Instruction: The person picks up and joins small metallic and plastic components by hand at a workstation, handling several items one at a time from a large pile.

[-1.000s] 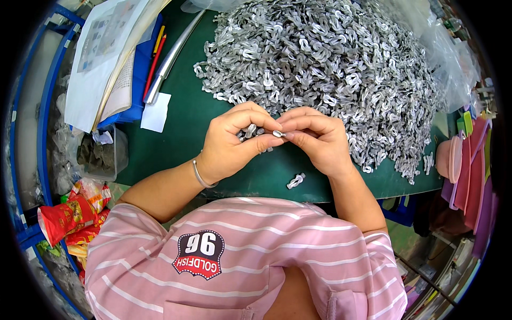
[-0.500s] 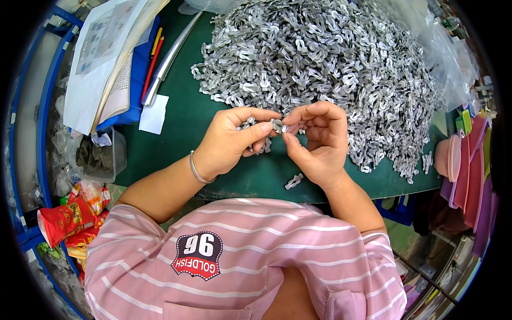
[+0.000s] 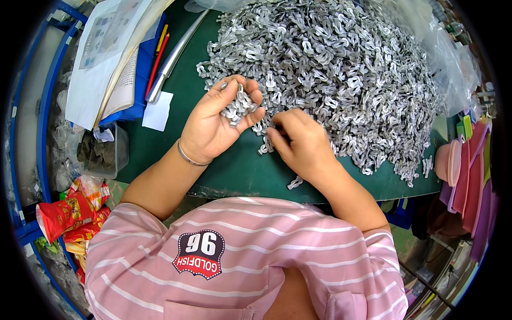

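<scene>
I see left hand [image 3: 213, 125] cupped, fingers curled round handful of small silver bent-metal clips [image 3: 238, 105]. Right hand [image 3: 301, 141] just beside, fingertips pinching at edge of big silver clip heap [image 3: 341, 69] on green desk [image 3: 160, 144]; grip hidden. Risk: loose cup spills clips; stray clip [image 3: 294, 183] below right hand near desk edge may fall.

The left hand [image 3: 216, 125] cups metal clips [image 3: 238, 105] while the right hand [image 3: 300, 143] touches the pile [image 3: 330, 69].
</scene>
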The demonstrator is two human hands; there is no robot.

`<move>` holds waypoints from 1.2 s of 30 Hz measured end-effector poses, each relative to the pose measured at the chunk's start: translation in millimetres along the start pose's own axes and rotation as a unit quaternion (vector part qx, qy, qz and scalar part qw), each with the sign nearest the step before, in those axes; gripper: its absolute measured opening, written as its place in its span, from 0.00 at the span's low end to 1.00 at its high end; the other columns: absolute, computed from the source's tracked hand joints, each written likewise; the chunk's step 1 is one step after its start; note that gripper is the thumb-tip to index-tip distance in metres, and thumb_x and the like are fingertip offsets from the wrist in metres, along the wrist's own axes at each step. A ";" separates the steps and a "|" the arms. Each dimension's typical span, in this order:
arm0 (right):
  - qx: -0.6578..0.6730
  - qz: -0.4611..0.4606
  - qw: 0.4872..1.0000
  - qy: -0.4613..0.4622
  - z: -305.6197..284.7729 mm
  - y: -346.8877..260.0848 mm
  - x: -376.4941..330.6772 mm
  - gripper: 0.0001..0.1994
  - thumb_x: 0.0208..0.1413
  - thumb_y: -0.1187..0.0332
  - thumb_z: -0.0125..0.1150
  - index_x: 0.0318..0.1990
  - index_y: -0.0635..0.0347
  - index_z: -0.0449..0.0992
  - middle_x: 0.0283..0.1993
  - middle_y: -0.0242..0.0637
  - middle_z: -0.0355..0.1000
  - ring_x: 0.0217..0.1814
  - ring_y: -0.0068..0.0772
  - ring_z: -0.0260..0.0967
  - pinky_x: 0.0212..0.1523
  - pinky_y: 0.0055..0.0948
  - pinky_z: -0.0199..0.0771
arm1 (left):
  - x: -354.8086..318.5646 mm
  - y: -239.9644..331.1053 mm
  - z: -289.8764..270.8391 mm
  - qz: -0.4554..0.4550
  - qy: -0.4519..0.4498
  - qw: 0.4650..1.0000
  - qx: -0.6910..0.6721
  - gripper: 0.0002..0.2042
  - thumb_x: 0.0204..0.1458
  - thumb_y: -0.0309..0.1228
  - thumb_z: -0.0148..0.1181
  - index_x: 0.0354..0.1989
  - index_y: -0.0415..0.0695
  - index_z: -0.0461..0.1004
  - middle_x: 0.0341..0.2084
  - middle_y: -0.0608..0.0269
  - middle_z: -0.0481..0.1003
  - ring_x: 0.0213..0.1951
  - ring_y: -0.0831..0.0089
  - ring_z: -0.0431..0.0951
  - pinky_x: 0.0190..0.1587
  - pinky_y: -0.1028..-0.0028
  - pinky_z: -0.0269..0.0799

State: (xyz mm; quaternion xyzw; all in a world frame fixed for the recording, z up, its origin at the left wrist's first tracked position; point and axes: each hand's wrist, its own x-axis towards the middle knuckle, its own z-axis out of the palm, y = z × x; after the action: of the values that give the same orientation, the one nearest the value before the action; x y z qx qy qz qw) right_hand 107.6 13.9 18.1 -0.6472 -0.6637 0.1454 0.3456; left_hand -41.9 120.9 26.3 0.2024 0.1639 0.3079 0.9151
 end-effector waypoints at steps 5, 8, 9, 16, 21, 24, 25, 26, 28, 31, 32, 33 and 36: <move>0.121 0.067 0.989 0.043 -0.4 4.0 0.8 0.10 0.43 0.78 0.59 0.36 0.64 0.71 0.27 0.42 0.68 0.28 0.39 0.70 0.28 0.30 0.71 | -0.7 1.8 -15.5 -0.029 -0.019 0.998 0.054 0.06 0.54 0.30 0.50 0.36 0.42 0.68 0.29 0.62 0.70 0.29 0.75 0.71 0.29 0.76 0.69; 0.351 0.172 0.920 0.011 -10.6 6.2 -2.5 0.07 0.48 0.80 0.56 0.37 0.68 0.73 0.33 0.37 0.69 0.31 0.23 0.71 0.28 0.19 0.72 | -4.4 -4.8 -4.7 -0.012 0.037 0.959 0.282 0.08 0.49 0.26 0.57 0.36 0.38 0.70 0.22 0.64 0.69 0.23 0.79 0.69 0.22 0.81 0.65; 0.391 0.170 0.905 0.017 -12.6 5.9 -2.5 0.06 0.50 0.81 0.54 0.36 0.69 0.73 0.36 0.37 0.69 0.33 0.23 0.71 0.31 0.18 0.74 | -6.1 -8.3 1.0 -0.002 0.040 0.942 0.333 0.09 0.47 0.25 0.58 0.37 0.38 0.70 0.21 0.65 0.69 0.21 0.80 0.69 0.22 0.82 0.65; 0.423 0.072 0.902 0.053 -10.3 12.5 -3.4 0.06 0.46 0.84 0.56 0.32 0.68 0.75 0.38 0.39 0.70 0.36 0.26 0.71 0.36 0.20 0.74 | -14.2 -12.1 10.3 0.079 -0.002 0.884 0.461 0.10 0.41 0.24 0.65 0.33 0.38 0.74 0.23 0.68 0.73 0.26 0.83 0.71 0.29 0.84 0.67; 0.344 -0.002 0.935 0.088 -11.3 13.8 -3.5 0.07 0.42 0.85 0.59 0.30 0.65 0.76 0.36 0.40 0.71 0.35 0.25 0.70 0.33 0.19 0.72 | -11.5 -13.0 7.8 0.224 -0.062 0.800 0.553 0.11 0.37 0.22 0.67 0.31 0.39 0.74 0.26 0.65 0.72 0.30 0.79 0.71 0.35 0.80 0.66; 0.312 -0.031 0.945 0.097 -11.1 14.1 -3.2 0.08 0.40 0.84 0.61 0.29 0.64 0.76 0.35 0.39 0.71 0.35 0.25 0.70 0.32 0.19 0.71 | -11.1 -15.8 5.5 0.254 -0.067 0.781 0.567 0.11 0.36 0.21 0.67 0.30 0.39 0.74 0.24 0.65 0.72 0.29 0.78 0.71 0.34 0.79 0.66; 0.308 -0.031 0.946 0.094 -10.3 14.8 -3.5 0.08 0.39 0.84 0.62 0.28 0.63 0.76 0.35 0.39 0.71 0.35 0.26 0.70 0.33 0.19 0.71 | -11.0 -16.0 5.7 0.255 -0.073 0.779 0.569 0.11 0.36 0.21 0.67 0.31 0.39 0.74 0.25 0.64 0.72 0.29 0.77 0.71 0.34 0.79 0.66; 0.304 -0.031 0.948 0.090 -8.7 15.9 -4.0 0.08 0.39 0.84 0.62 0.28 0.63 0.75 0.35 0.39 0.71 0.34 0.26 0.70 0.33 0.19 0.71 | -10.9 -16.1 6.0 0.256 -0.079 0.776 0.571 0.12 0.36 0.21 0.67 0.31 0.40 0.74 0.25 0.64 0.72 0.29 0.77 0.72 0.35 0.79 0.66; 0.299 -0.032 0.950 0.089 -8.3 15.6 -3.6 0.08 0.38 0.84 0.63 0.28 0.63 0.74 0.35 0.38 0.71 0.34 0.26 0.70 0.33 0.19 0.71 | -9.8 -16.6 5.3 0.269 -0.089 0.767 0.575 0.11 0.37 0.21 0.66 0.32 0.39 0.75 0.25 0.64 0.73 0.29 0.77 0.72 0.33 0.79 0.66; 0.323 -0.028 0.940 0.103 -8.6 11.8 -2.3 0.10 0.39 0.83 0.63 0.31 0.64 0.72 0.34 0.37 0.70 0.35 0.25 0.69 0.34 0.20 0.71 | -9.3 -17.3 3.8 0.214 -0.058 0.820 0.527 0.09 0.43 0.22 0.62 0.34 0.38 0.74 0.25 0.63 0.73 0.26 0.79 0.71 0.29 0.80 0.67; 0.352 -0.022 0.929 0.111 -7.5 10.4 -3.9 0.12 0.40 0.83 0.63 0.33 0.64 0.71 0.34 0.38 0.70 0.35 0.25 0.69 0.35 0.20 0.72 | -12.1 -17.4 4.4 0.133 -0.018 0.874 0.466 0.09 0.45 0.23 0.61 0.35 0.37 0.74 0.25 0.62 0.73 0.25 0.79 0.71 0.28 0.81 0.67; 0.381 -0.016 0.917 0.119 -6.2 9.3 -5.2 0.13 0.41 0.84 0.63 0.36 0.65 0.69 0.34 0.38 0.69 0.35 0.24 0.69 0.35 0.21 0.72 | -13.3 -17.4 4.9 0.050 0.022 0.915 0.399 0.08 0.47 0.24 0.59 0.36 0.36 0.74 0.25 0.62 0.73 0.23 0.79 0.71 0.26 0.81 0.67; 0.412 -0.046 0.895 0.163 -0.1 8.6 -6.5 0.17 0.42 0.83 0.62 0.41 0.65 0.66 0.34 0.39 0.69 0.36 0.24 0.69 0.34 0.22 0.72 | -9.9 -20.6 4.8 -0.011 0.022 0.942 0.334 0.09 0.52 0.27 0.53 0.38 0.34 0.72 0.25 0.60 0.73 0.20 0.78 0.69 0.19 0.81 0.64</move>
State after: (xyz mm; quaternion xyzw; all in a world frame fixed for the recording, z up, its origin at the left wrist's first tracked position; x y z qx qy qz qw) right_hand 113.7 8.7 10.9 -0.4301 -0.5074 0.2822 0.6913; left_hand -37.1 98.4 22.4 0.4874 0.2795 0.2296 0.7948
